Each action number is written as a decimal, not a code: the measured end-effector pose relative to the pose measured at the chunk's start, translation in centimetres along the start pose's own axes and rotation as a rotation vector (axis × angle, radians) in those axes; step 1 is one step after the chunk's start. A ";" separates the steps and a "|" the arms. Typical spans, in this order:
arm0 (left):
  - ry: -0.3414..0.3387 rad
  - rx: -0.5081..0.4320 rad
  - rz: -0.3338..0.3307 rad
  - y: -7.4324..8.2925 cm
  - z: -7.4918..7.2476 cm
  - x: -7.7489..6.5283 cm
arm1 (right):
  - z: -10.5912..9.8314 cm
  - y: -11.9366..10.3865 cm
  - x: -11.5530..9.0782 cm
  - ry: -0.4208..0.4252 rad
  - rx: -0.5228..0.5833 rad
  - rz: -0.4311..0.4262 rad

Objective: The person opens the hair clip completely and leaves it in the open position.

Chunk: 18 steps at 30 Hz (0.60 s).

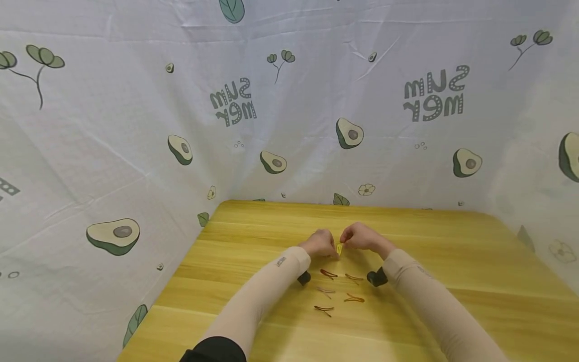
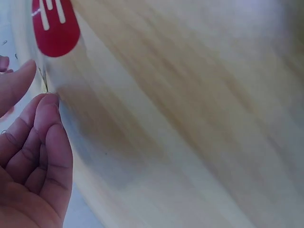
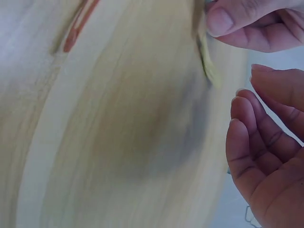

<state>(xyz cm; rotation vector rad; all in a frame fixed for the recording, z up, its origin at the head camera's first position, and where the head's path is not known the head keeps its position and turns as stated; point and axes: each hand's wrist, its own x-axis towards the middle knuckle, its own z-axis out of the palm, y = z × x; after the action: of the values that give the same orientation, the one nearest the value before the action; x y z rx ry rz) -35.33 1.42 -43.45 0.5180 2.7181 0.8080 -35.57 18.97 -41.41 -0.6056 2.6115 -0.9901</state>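
My left hand [image 1: 320, 244] holds a small yellow hair clip [image 1: 339, 249] at its fingertips, above the wooden table. In the right wrist view the yellow clip [image 3: 208, 61] hangs beside the left thumb [image 3: 221, 21]. Just right of the clip is my right hand [image 1: 364, 237]; its fingers [image 3: 240, 137] are loosely bent, with nothing between them and the thumb. Nearer to me lie several V-shaped hair clips, among them a dark red one [image 1: 328, 274], an orange-brown one [image 1: 354, 298] and a brown one [image 1: 323, 309]. A red slotted clip [image 2: 57, 40] shows large in the left wrist view.
The wooden table [image 1: 253, 236] has rounded far corners. A white curtain [image 1: 312, 100] printed with avocados hangs behind it and along both sides. Dark wrist devices [image 1: 377, 277] sit under both forearms, close to the laid-out clips.
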 end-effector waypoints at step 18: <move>-0.001 0.023 -0.056 0.7 0.3 0.5 | 1.0 0.7 2.2 0.011 -0.035 0.035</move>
<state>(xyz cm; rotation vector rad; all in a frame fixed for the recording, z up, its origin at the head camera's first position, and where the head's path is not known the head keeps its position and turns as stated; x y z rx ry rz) -35.44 2.34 -43.39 0.4442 2.7312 0.7626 -37.26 17.85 -42.84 -0.5619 2.6446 -0.9418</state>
